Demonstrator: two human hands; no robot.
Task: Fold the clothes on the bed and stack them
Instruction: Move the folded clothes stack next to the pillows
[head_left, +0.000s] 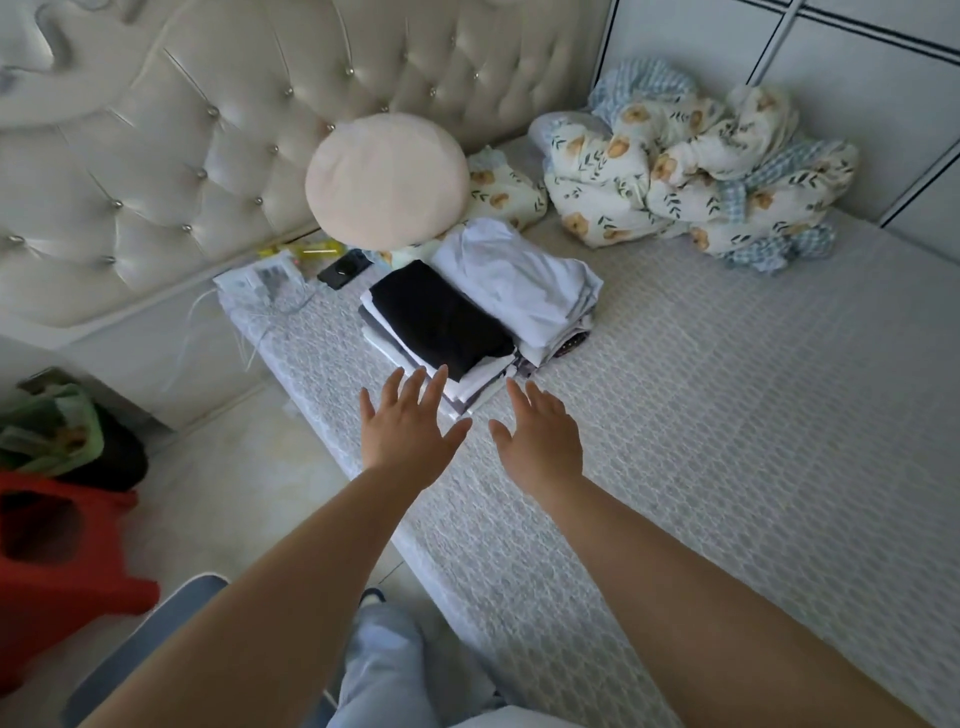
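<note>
Head view: left hand (402, 428) and right hand (537, 434), fingers spread, empty, near folded stack (441, 322) at bed (727, 415) edge. Best: square stack edges evenly.

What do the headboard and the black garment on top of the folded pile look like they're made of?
The headboard looks like cream leather or leatherette, probably padded: glossy sheen, deep button tufting with shiny studs. The black garment looks like soft matte fabric, possibly knit cotton; it lies flat with soft folds, but no weave is discernible.
</note>
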